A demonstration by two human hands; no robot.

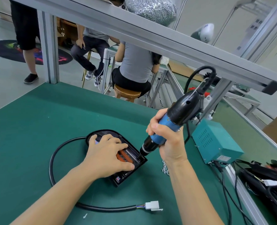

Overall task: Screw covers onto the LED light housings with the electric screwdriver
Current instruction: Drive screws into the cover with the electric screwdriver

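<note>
A black LED light housing [129, 173] lies on the green mat in the middle of the bench. My left hand [107, 157] rests flat on top of it, fingers spread, pressing it down. A red-orange part shows under the fingers. My right hand [166, 138] grips the blue and black electric screwdriver [175, 119], tilted, with its bit down in the housing's right corner [140, 157]. A thick black cable [53, 161] loops from the housing to a white connector [152, 205].
Loose screws [165, 168] lie right of the housing and one screw [85, 216] near the front. A teal power box [215, 142] stands at right, with tangled cables and housings [267, 179] beyond. Aluminium frame bars cross overhead. People sit behind the bench.
</note>
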